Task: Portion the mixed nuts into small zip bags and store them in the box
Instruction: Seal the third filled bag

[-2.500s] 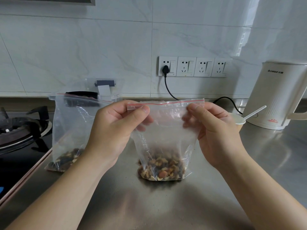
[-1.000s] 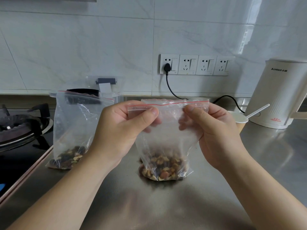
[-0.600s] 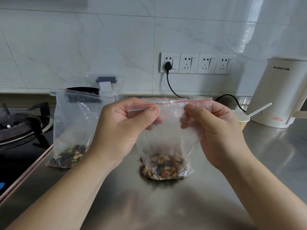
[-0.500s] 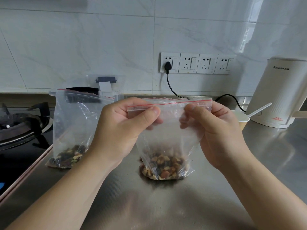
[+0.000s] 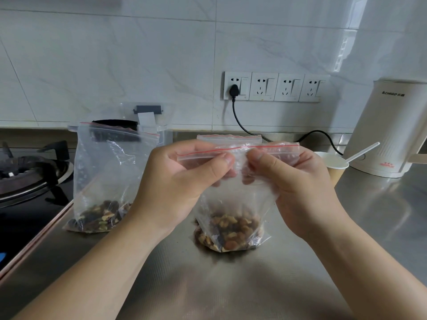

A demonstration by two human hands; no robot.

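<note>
A small clear zip bag (image 5: 233,204) with a red-lined top stands on the steel counter (image 5: 208,285), mixed nuts (image 5: 228,232) heaped in its bottom. My left hand (image 5: 184,183) and my right hand (image 5: 293,181) both pinch its top strip, thumbs close together near the middle. Behind it the top edge of another zip bag (image 5: 228,137) shows. A larger zip bag (image 5: 104,181) holding nuts stands to the left. Behind that bag is a clear plastic box (image 5: 147,125).
A gas hob (image 5: 25,179) sits at the left edge of the counter. At the right stand a white kettle (image 5: 392,128) and a paper cup (image 5: 332,165) with a white plastic spoon (image 5: 361,152). A black cord (image 5: 245,125) runs from the wall sockets.
My right thumb has slid left along the zip strip toward my left thumb. The bag's top now sits slightly lower and more folded; the bag stays on the counter.
</note>
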